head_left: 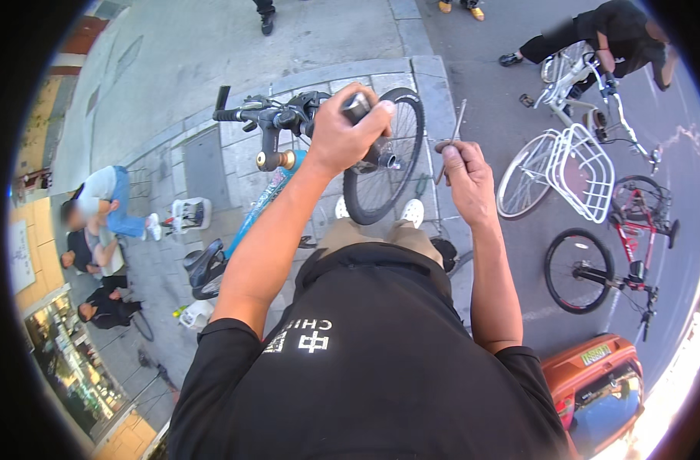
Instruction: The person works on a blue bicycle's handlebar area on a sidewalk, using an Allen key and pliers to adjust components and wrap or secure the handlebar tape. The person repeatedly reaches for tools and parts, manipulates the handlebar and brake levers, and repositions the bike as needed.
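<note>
Left hand (342, 134) closed around the right end of a handlebar (277, 116), fingers wrapped over the grey grip (357, 106). Right hand (465, 172) pinched shut on a thin metal tool (455, 126), held upright just beside the bar end, apart from it. Handlebar belonging to a blue bicycle (265, 199), with black levers and a brass-coloured bell (277, 159) under the bar. Front wheel (386, 157) directly below the left hand, turned toward two white shoes (413, 212). Black saddle (204, 264) lower left. Farther right, on the asphalt, a white bicycle with a wire basket (583, 172) and a red bicycle (633, 245); another person (618, 38) bent over the white one. Orange vehicle (595, 376) at the lower right. People seated (97, 230) on the paving at left.
</note>
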The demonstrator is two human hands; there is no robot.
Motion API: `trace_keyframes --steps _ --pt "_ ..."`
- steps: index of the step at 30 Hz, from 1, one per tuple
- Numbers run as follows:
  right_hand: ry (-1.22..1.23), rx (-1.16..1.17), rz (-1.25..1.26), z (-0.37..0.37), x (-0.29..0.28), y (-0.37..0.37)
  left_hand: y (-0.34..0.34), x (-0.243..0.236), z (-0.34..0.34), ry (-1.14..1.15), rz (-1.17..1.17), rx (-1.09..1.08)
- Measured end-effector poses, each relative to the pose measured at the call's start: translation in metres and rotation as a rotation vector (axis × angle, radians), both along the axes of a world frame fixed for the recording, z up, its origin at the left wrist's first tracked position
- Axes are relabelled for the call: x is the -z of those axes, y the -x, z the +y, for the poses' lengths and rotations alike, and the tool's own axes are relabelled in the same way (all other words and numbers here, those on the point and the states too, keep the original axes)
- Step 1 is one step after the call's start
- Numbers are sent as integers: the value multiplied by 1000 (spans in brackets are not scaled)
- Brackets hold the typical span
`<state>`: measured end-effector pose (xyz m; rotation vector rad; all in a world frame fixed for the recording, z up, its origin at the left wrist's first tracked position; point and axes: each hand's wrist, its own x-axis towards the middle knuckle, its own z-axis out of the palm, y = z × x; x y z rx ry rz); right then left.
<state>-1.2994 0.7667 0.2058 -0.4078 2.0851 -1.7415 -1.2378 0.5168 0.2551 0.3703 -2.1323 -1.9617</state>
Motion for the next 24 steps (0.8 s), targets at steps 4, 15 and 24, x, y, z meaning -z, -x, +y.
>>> trace_keyframes --steps 4,15,24 --pt "9 -236 27 10 -1 4 -6 6 15 51 209 -156" --pt "227 -294 -250 27 16 7 -18 11 58 -6 222 -528" --pt "343 -202 -547 -3 15 1 -36 -24 62 -94 -151 -586"
